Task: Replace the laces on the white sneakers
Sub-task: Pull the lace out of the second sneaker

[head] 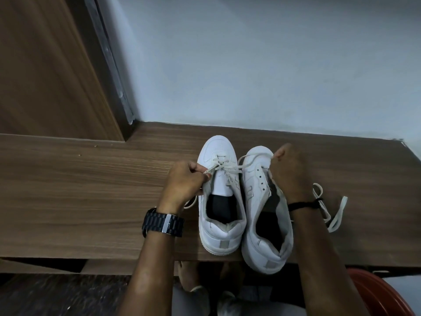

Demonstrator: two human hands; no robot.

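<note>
Head view: two white sneakers stand side by side on a wood-grain shelf (91, 190), heels near its front edge. The left hand (184, 183) pinches a flat white lace (230, 167) at the left sneaker (219, 201). The right hand (289, 172), fingers curled, holds the other end above the right sneaker (262, 224). A loose lace (335, 213) lies beside the right wrist.

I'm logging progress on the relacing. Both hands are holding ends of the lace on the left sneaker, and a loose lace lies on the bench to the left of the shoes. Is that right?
Not quite: the loose lace lies on the bench to the right of the shoes, past the right hand, as the head view shows. The rest holds: the left hand and right hand each hold an end of the lace on the left sneaker.
</note>
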